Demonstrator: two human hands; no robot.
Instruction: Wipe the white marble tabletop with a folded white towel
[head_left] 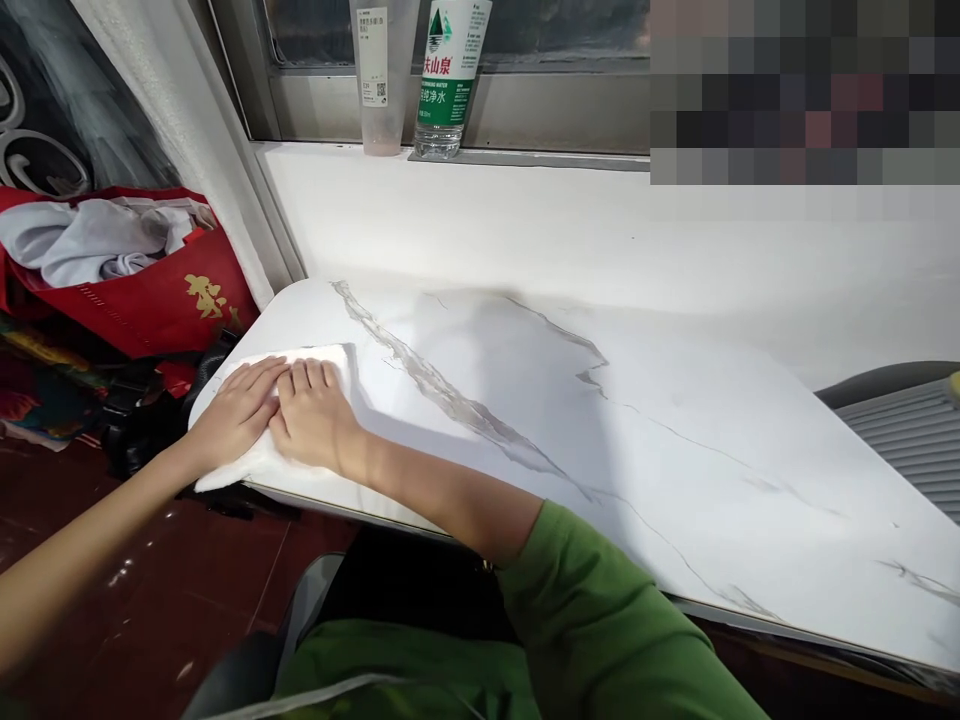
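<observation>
Bottle [448,80] showing "夫山泉", "纯净水", standing beyond right hand [313,415]; bag [142,305] showing gold writing, sitting left of left hand [238,412]. Both hands lying flat, unclenched, pressing cloth [264,458] beneath onto surface [675,440].

- Far bottle [448,95]: red "山泉", and white "纯净水" on green band [441,103].
- Clear cup [386,128], left of it: white label [373,57], its print too small for reading.
- Red bag [142,305], at left: gold writing [205,296], not surely readable.

Cloth [259,462] partly hidden — bottle [450,90] cut off above.
</observation>
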